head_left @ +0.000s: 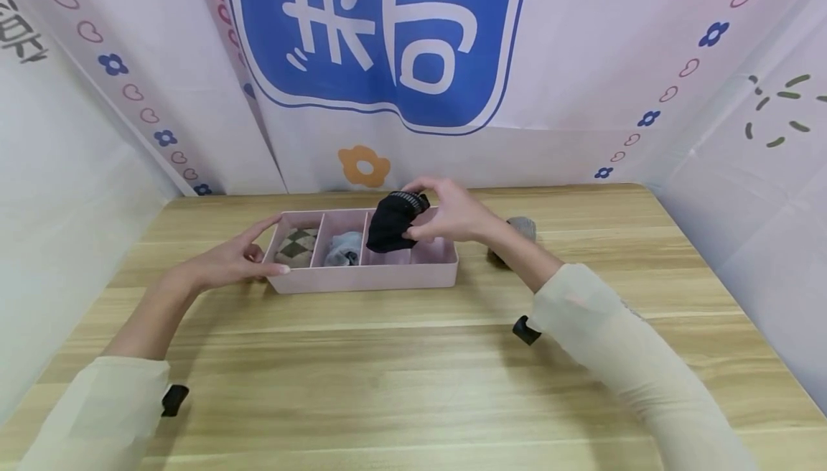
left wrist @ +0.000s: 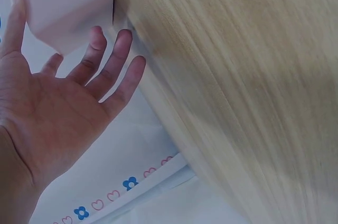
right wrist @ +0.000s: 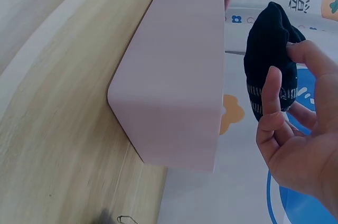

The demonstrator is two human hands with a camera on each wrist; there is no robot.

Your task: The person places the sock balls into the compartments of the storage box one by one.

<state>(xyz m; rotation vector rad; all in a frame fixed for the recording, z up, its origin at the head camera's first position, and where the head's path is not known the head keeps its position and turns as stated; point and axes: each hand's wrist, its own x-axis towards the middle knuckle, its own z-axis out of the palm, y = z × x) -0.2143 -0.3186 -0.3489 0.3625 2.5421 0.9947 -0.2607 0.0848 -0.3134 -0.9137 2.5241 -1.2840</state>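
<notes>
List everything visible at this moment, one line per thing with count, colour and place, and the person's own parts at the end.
Organiser box: 1, pink, four compartments, mid-table.
Black sock bundle: 1, black with striped cuff, above the box's third compartment from the left.
Checked sock: 1, brown and cream, leftmost compartment.
Pale sock: 1, light blue-grey, second compartment.
Grey bundle: 1, grey, on the table right of the box, partly hidden by the right arm.
Table: 1, light wood.
Printed backdrop: white with blue panel, behind the table.
Left hand: fingers straight, against the box's left end.
Right hand: grip pinches the black sock bundle.
</notes>
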